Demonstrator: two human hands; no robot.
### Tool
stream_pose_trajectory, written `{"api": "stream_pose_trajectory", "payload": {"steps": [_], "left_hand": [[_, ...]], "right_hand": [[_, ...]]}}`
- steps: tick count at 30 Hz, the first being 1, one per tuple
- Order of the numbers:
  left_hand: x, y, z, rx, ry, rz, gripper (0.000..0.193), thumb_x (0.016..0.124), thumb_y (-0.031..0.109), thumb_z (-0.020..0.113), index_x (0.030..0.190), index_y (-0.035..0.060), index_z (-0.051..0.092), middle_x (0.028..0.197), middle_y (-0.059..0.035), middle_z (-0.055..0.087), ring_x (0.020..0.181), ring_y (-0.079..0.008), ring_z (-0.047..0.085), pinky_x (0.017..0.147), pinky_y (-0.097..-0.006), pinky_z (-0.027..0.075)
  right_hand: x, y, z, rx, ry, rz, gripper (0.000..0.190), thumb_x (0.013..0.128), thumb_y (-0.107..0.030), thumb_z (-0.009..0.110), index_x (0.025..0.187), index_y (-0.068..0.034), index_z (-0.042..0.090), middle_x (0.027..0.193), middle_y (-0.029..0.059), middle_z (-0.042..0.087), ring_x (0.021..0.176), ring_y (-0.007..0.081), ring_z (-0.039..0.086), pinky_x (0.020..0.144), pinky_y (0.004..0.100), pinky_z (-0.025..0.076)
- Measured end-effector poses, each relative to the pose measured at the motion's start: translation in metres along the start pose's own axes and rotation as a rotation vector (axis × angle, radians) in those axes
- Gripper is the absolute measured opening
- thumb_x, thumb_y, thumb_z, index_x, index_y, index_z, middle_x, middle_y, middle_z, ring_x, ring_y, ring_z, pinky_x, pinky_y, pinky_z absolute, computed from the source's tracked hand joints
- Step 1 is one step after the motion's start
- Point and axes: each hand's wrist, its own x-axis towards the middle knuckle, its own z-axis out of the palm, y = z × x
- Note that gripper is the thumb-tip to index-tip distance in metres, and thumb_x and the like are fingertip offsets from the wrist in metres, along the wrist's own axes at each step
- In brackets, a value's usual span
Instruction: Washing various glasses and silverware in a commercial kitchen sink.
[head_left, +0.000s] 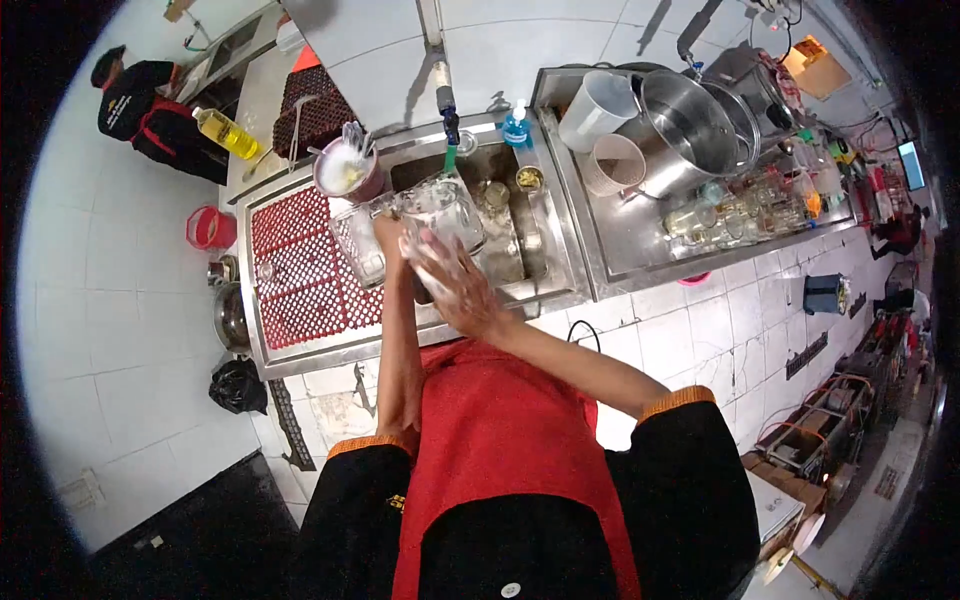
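A clear rectangular container (450, 210), wet and streaked with suds, is tilted over the near left side of the steel sink (551, 247). My left hand (388, 231) grips its near left edge. Foam covers my right hand (454, 289), whose stretched fingers lie against the near side of the container; whether a scrubber is under the palm is hidden. A second clear container (358, 251) rests on the red perforated mat (300, 270) beside my left wrist. Behind it stands a pink tub (349, 176) of suds with several utensils upright in it.
A tap with a green hose end (451, 157) hangs over the sink. Blue soap (517, 129) in a pump bottle stands behind. Right, a steel counter (630, 259) bears a large pot (686, 112), pitchers and several glasses. A person (142, 112) stands far left, near an oil bottle (225, 131).
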Motion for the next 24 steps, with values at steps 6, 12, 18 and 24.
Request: {"api": "stream_pose_trajectory", "payload": {"steps": [6, 12, 18, 24], "left_hand": [[-0.023, 0.005, -0.019, -0.001, 0.064, -0.032, 0.015, 0.084, 0.012, 0.064, 0.077, -0.0019, 0.063, 0.062, -0.0106, 0.059, 0.057, -0.0214, 0.057, 0.053, -0.0402, 0.044], [-0.031, 0.015, -0.039, 0.012, 0.108, -0.017, 0.014, 0.084, 0.012, 0.064, 0.082, -0.0015, 0.062, 0.065, -0.0104, 0.059, 0.060, -0.0210, 0.057, 0.055, -0.0394, 0.045], [-0.061, 0.029, -0.054, 0.033, 0.080, 0.009, 0.014, 0.085, 0.012, 0.063, 0.086, -0.0010, 0.060, 0.069, -0.0102, 0.059, 0.063, -0.0207, 0.057, 0.057, -0.0386, 0.045], [-0.053, 0.040, -0.105, 0.068, 0.052, 0.064, 0.015, 0.085, 0.012, 0.063, 0.090, -0.0006, 0.059, 0.073, -0.0100, 0.059, 0.066, -0.0203, 0.057, 0.059, -0.0378, 0.046]], "right_hand": [[0.037, 0.005, -0.036, -0.014, 0.199, -0.024, 0.044, 0.082, -0.006, 0.055, 0.124, 0.005, 0.053, 0.151, 0.0172, 0.031, 0.143, 0.0432, 0.018, 0.115, 0.0595, 0.016], [-0.021, 0.015, -0.010, 0.406, 0.566, 0.073, 0.050, 0.093, -0.016, 0.042, 0.137, 0.007, 0.036, 0.142, 0.0375, 0.030, 0.135, 0.0511, 0.029, 0.110, 0.0593, 0.027], [0.036, 0.084, -0.060, 0.299, 0.342, 0.297, 0.073, 0.076, 0.008, 0.053, 0.145, -0.001, 0.032, 0.151, 0.0235, 0.028, 0.143, 0.0393, 0.019, 0.117, 0.0501, 0.020], [-0.008, 0.058, -0.048, 0.452, 0.361, -0.150, 0.067, 0.079, 0.007, 0.052, 0.143, -0.006, 0.040, 0.153, 0.0146, 0.030, 0.144, 0.0308, 0.021, 0.117, 0.0397, 0.026]]}}
